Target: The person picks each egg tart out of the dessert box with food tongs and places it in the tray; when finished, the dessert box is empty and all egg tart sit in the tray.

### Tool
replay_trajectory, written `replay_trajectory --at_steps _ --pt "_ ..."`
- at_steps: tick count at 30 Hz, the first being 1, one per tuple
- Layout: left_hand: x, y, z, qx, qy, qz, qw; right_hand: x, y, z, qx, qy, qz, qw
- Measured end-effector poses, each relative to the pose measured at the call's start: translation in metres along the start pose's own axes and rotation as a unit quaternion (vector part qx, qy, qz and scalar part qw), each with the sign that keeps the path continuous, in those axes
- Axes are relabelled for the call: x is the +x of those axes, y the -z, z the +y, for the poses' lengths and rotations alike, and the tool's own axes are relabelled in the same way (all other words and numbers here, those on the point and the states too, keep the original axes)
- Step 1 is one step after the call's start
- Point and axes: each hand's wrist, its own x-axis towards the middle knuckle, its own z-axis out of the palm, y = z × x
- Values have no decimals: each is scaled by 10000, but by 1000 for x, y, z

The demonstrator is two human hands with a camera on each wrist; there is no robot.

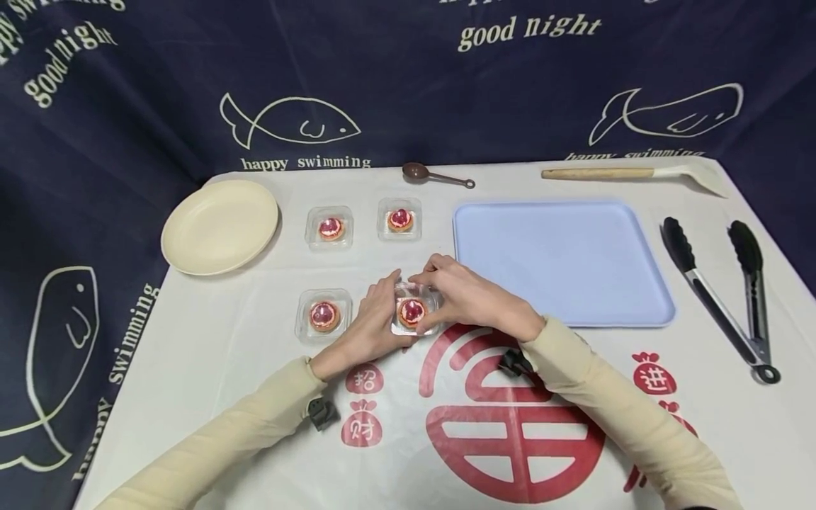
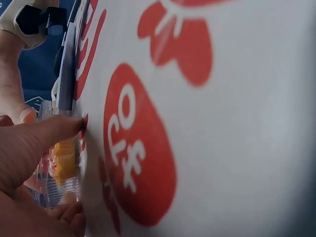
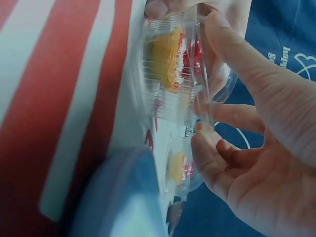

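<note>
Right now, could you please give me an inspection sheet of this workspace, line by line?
Surface: table under a white cloth with red prints.
Job's things: clear tart box with a red-topped tart inside, on the cloth, held from both sides.
Clutter: three more boxed tarts; cream plate; blue tray; brown spoon; spatula; tongs.
Hands: left hand grips the box's left side; right hand pinches its top edge.
Cables: nothing seen; a black strap mount sits at each wrist.
Surroundings: dark blue backdrop printed with fish and words.
</note>
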Motion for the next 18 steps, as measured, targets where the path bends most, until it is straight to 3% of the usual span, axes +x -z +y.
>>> replay_trajectory --at_steps 6,9,14,18 --pt "-2 7 3 51 -25 -240 9997 -6 -3 3 346 -90 102 9993" --pt "-7 14 5 101 -201 -182 9996 -10 -3 2 460 -90 263 9986" --pt "-13 24 9 617 -724 251 9951 -19 2 -7 612 -204 492 9967" --pt "-17 31 16 1073 -1176 792 9841 -27 6 -11 1158 -470 672 9899"
